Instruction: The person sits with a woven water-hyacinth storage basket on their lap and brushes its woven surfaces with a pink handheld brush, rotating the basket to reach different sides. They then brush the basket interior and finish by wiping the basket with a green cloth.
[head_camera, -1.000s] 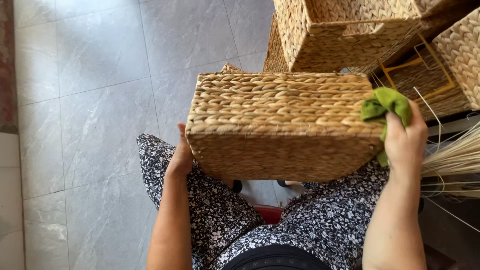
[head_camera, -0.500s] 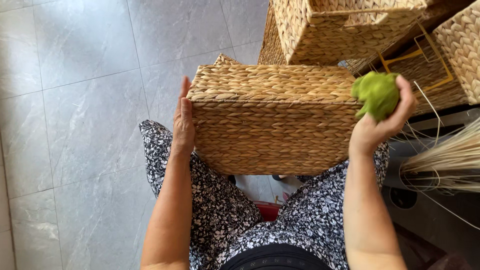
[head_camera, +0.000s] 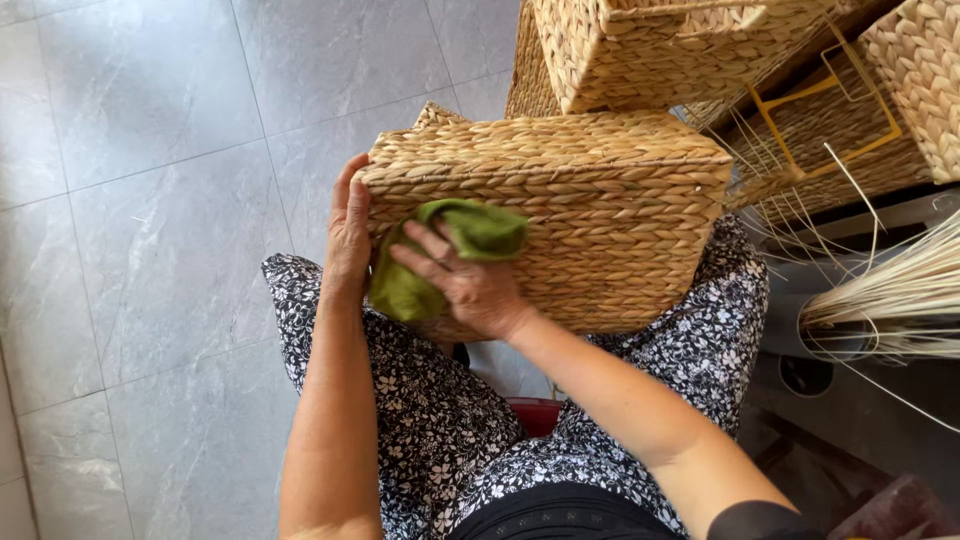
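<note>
— Woven straw, that basket (head_camera: 590, 215); where does it sit?
— On the person's lap, tipped on its side, above the floral trousers (head_camera: 420, 420).
— And the left hand (head_camera: 348, 240)?
— Its fingers lie flat against the basket's left end, steadying it, closed on nothing.
— The right hand (head_camera: 465, 285)?
— Its fingers press a green cloth (head_camera: 450, 250) onto the basket's near face, gripping the fabric.
— Anything around?
— More woven baskets (head_camera: 660, 45) stacked behind, loose pale reeds (head_camera: 890, 290) to the right, grey floor tiles (head_camera: 150, 200) below.
</note>
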